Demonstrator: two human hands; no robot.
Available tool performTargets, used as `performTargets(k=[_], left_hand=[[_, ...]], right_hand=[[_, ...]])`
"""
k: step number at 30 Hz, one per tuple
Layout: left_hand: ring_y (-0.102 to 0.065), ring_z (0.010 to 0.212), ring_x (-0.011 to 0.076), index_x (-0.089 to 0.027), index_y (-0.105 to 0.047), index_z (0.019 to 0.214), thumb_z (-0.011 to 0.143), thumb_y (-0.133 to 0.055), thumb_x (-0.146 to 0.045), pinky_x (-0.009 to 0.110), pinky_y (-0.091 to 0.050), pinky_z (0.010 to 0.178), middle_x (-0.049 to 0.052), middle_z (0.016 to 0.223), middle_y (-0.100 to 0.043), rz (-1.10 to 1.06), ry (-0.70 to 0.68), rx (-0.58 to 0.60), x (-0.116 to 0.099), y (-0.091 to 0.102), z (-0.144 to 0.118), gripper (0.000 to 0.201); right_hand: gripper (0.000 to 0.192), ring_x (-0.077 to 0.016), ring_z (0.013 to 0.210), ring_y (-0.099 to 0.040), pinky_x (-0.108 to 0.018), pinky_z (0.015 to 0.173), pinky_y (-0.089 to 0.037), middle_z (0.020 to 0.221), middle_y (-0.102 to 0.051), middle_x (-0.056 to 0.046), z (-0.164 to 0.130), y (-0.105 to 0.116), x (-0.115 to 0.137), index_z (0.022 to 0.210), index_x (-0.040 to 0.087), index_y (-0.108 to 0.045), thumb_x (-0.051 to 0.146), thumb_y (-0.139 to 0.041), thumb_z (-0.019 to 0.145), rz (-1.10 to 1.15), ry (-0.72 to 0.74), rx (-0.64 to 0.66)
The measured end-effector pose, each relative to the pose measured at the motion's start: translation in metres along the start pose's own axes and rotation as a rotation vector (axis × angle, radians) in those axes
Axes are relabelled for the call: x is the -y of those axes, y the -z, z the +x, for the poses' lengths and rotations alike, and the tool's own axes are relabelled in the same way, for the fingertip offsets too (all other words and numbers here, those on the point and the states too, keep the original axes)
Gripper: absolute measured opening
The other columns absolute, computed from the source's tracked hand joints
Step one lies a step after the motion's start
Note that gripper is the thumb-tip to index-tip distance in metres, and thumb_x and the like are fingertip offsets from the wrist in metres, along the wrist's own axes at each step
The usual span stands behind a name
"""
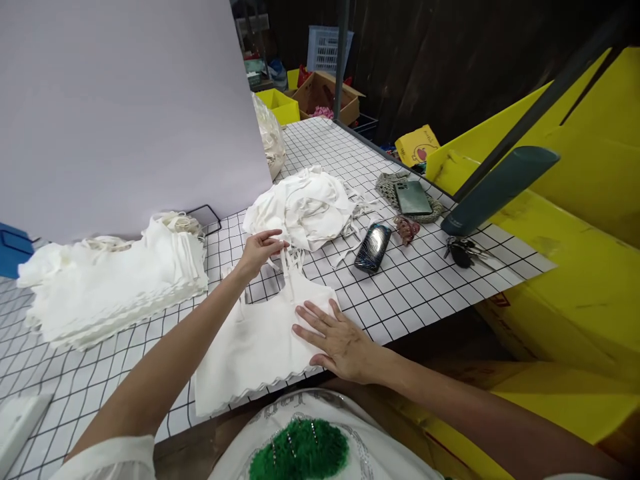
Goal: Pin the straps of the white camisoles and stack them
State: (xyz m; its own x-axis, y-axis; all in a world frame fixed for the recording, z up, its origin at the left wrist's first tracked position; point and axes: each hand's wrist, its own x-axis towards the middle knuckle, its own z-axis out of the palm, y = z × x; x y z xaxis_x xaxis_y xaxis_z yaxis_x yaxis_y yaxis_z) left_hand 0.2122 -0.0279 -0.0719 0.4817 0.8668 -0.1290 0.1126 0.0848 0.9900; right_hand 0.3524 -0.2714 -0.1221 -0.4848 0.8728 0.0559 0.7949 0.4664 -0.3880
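Observation:
A stack of white camisoles (250, 350) lies flat at the table's front edge, with wavy hems toward me. My left hand (261, 253) pinches a thin shoulder strap (286, 263) at the top of the stack and holds it up. Spread out flat, my right hand (337, 340) rests on the right side of the top camisole. Just beyond the stack is a loose heap of white garments (310, 203), straps trailing to the right. A thick pile of white camisoles (120, 283) sits at the left.
On the grid-patterned tablecloth (415, 293) at right are a dark patterned case (373, 247), a phone (413, 198) on a knitted pouch, a scrunchie (407, 229), keys (465, 252) and a tilted green tumbler (500, 190). A pale panel (130, 113) stands behind. Yellow boxes (575, 267) are at right.

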Motion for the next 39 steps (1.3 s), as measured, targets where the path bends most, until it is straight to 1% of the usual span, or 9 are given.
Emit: performTargets(k=[8,11,14,17,19,25,32,35,39], left_hand=[[-0.065,0.076,0.0206,-0.012,-0.074,0.098,0.059,-0.09,-0.025,0.034,-0.05,0.08,0.004,0.072,-0.067,0.252,-0.035,-0.079,0.002,0.02,0.002,0.045],[-0.065,0.089,0.0235,-0.017,-0.074,0.105,0.076,-0.08,-0.032,0.037,-0.049,0.09,0.007,0.088,-0.068,0.622,-0.255,-0.194,-0.003,0.04,-0.048,0.033],[-0.065,0.11,0.0276,-0.021,-0.068,0.127,0.096,-0.058,-0.04,0.043,-0.049,0.1,0.013,0.12,-0.069,0.874,-0.417,-0.052,0.012,0.047,-0.128,0.037],[-0.042,0.144,0.0303,-0.024,-0.046,0.151,0.102,-0.047,-0.04,0.051,-0.031,0.119,0.012,0.154,-0.048,1.142,-0.519,0.128,0.045,0.045,-0.198,0.052],[-0.03,0.151,0.0327,-0.021,-0.03,0.159,0.1,-0.047,-0.047,0.053,-0.026,0.121,0.012,0.161,-0.037,1.307,-0.582,0.084,0.069,0.045,-0.219,0.066],[-0.022,0.154,0.0317,-0.026,-0.01,0.163,0.1,-0.046,-0.048,0.052,-0.033,0.119,0.008,0.165,-0.028,1.398,-0.638,-0.054,0.09,0.047,-0.211,0.075],[-0.026,0.152,0.0327,-0.031,-0.011,0.162,0.102,-0.046,-0.041,0.061,-0.033,0.117,0.01,0.163,-0.033,1.262,-0.623,-0.184,0.07,0.06,-0.21,0.071],[-0.03,0.151,0.0325,-0.034,-0.019,0.161,0.102,-0.048,-0.037,0.064,-0.031,0.118,0.01,0.161,-0.038,1.17,-0.629,-0.231,0.068,0.079,-0.21,0.066],[-0.046,0.142,0.031,-0.039,-0.043,0.149,0.099,-0.053,-0.038,0.057,-0.046,0.11,0.005,0.15,-0.054,1.0,-0.605,-0.311,0.063,0.1,-0.205,0.051]], right_hand=[[0.064,-0.0312,0.156,-0.016,-0.069,0.118,-0.021,0.165,-0.022,-0.013,-0.001,-0.001,-0.001,0.156,0.022,-0.034,0.039,-0.056,0.099,-0.061,0.023,-0.05],[0.062,-0.0329,0.155,-0.017,-0.072,0.117,-0.021,0.165,-0.02,-0.015,0.0,0.0,0.002,0.156,0.019,-0.034,0.04,-0.052,0.1,-0.085,0.004,-0.043],[0.067,-0.0346,0.155,-0.014,-0.075,0.115,-0.017,0.165,-0.016,-0.017,0.001,-0.001,0.013,0.158,0.016,-0.027,0.042,-0.05,0.101,-0.092,-0.025,-0.063],[0.072,-0.0357,0.155,-0.017,-0.075,0.116,-0.017,0.164,-0.021,-0.017,0.0,0.0,0.022,0.159,0.016,-0.026,0.047,-0.053,0.099,-0.073,-0.022,-0.036],[0.069,-0.035,0.152,-0.026,-0.073,0.116,-0.022,0.162,-0.03,-0.016,0.004,0.008,0.017,0.157,0.018,-0.031,0.05,-0.051,0.099,-0.038,-0.026,-0.026],[0.034,-0.0281,0.112,-0.066,-0.056,0.104,-0.046,0.116,-0.072,-0.015,0.064,0.081,-0.049,0.126,0.016,-0.066,0.03,-0.045,0.103,0.016,-0.134,-0.472],[0.02,-0.0322,0.103,-0.061,-0.057,0.098,-0.044,0.081,-0.071,-0.011,0.157,0.102,-0.103,0.069,0.014,-0.065,0.028,-0.072,0.082,0.021,-0.539,-0.403],[0.016,-0.0226,0.091,-0.065,-0.04,0.087,-0.051,0.089,-0.074,-0.01,0.177,0.127,-0.116,0.087,0.014,-0.068,0.02,-0.055,0.091,0.094,-0.609,-0.415],[0.033,-0.0149,0.083,-0.068,-0.027,0.078,-0.05,0.104,-0.074,-0.013,0.195,0.193,-0.128,0.115,0.011,-0.062,0.023,-0.034,0.102,0.179,-0.65,-0.427]])
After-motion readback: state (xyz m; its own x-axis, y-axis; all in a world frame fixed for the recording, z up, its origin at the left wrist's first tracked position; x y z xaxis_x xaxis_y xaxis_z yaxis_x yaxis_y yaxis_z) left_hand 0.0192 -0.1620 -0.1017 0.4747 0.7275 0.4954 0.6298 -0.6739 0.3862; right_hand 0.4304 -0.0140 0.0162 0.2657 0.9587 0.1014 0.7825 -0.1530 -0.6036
